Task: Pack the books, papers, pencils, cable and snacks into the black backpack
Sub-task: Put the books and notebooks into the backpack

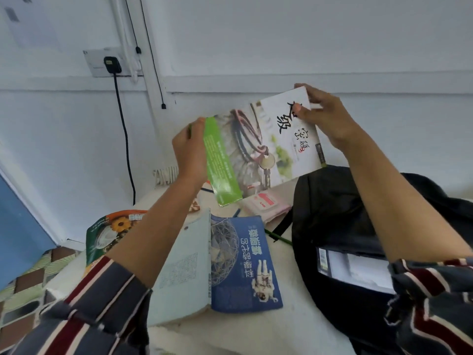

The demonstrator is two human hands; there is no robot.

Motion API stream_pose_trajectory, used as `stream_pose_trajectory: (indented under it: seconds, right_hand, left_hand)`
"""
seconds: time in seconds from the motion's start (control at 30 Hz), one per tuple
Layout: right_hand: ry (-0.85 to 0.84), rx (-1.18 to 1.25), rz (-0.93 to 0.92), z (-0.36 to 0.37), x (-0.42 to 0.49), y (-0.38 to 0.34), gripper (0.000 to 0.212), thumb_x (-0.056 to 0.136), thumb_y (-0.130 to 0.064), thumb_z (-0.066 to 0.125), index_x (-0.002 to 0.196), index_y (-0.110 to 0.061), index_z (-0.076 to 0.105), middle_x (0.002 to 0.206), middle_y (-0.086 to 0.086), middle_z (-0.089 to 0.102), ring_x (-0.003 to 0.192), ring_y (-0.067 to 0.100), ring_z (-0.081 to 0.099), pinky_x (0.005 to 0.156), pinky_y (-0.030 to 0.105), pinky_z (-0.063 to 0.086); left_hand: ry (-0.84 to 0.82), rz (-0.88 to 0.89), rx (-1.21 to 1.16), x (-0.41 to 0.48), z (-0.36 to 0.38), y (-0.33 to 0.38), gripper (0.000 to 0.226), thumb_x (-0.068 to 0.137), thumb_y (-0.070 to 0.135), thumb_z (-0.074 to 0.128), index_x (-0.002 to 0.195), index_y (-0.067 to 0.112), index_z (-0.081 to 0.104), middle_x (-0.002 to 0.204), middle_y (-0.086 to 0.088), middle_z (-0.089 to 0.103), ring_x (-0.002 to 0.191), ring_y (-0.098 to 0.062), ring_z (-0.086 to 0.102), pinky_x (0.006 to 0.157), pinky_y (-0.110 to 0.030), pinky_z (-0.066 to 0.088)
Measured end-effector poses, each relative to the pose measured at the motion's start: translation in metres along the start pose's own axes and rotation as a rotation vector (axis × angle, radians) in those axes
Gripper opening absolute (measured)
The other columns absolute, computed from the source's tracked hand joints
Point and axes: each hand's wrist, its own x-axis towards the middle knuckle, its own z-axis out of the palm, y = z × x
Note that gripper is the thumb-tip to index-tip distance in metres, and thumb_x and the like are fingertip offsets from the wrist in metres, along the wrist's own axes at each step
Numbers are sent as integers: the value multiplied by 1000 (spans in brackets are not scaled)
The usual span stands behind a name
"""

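Observation:
Both hands hold a white book with a green band (266,147) in the air above the table. My left hand (190,152) grips its green left edge and my right hand (325,116) pinches its upper right corner. The black backpack (330,221) lies open on the right, with a white book or paper (358,270) showing inside its mouth. On the table lie a blue book (243,262), a pale book (181,272) beside it, a colourful snack bag (110,234), a pink packet (266,203) and a green pencil (279,238).
The pale table (230,334) stands against a white wall. A black plug (112,64) sits in a wall socket, and its cable (128,144) hangs down behind the table. A patterned cloth (30,278) lies at the lower left.

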Motion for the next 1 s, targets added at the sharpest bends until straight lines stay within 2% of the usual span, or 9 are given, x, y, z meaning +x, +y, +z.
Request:
stream_pose_trajectory:
  seconds: [0.13,0.27,0.37,0.47,0.5,0.57,0.7,0.87,1.0]
  right_hand:
    - [-54,154,14,-8,-45,-5,60,93,-20,54,142,-38,26,118,-11,62,93,10,68,73,26,55]
    - [145,83,-64,-14,-85,-5,59,94,-15,55,141,-38,30,151,18,23,112,35,57,97,39,49]
    - [260,205,-49,-22,-120,-4,57,93,-6,53,141,-29,33,149,-2,32,101,9,65,91,29,52]
    - [363,221,4,-25,-156,-6,52,93,-6,53,138,-27,39,144,-5,40,102,-7,59,91,18,48]
    - [401,232,25,-26,-168,-7,48,93,-6,52,136,-26,42,139,-8,45,103,-9,58,90,16,47]
    - [479,300,90,-26,-191,-9,39,93,-5,52,127,-22,51,119,-13,60,97,-3,63,83,18,51]
    - [520,402,206,-28,-236,-13,23,92,-4,51,104,-19,64,85,-8,73,77,9,69,66,23,56]
    - [338,309,357,-42,-294,-9,40,79,-6,61,111,-30,62,94,-2,71,71,13,69,56,23,55]
    - [495,366,449,-58,-326,5,45,82,5,60,116,-24,62,92,-1,71,66,14,69,52,22,54]
  left_hand:
    - [-87,-168,10,-9,3,2,33,89,29,54,60,20,41,55,4,36,48,-12,36,49,-24,30]
    - [-215,-251,20,-23,11,2,23,88,30,56,68,19,50,66,-3,48,59,-19,49,60,-30,41]
    - [-299,-160,72,-44,17,1,12,90,29,58,99,29,50,108,-5,56,103,-19,56,92,-35,46]
    - [-530,-65,36,-79,13,0,34,91,17,57,116,28,36,96,6,52,86,0,56,77,-19,45]
    - [-640,-16,71,-91,10,0,38,89,13,59,116,29,37,104,8,52,94,-2,55,83,-21,44]
    - [-799,72,216,-110,5,-5,41,85,11,64,114,29,43,120,18,44,117,-5,41,101,-26,32]
    - [-875,-4,164,-131,3,-3,40,80,6,67,111,29,55,118,23,46,119,-1,36,105,-25,25]
    - [-973,-98,142,-157,11,-10,48,81,6,67,118,33,52,126,15,44,122,-1,34,103,-22,25]
    - [-1182,-123,286,-180,34,-28,57,88,14,61,136,32,37,135,13,35,127,-7,31,100,-20,29]
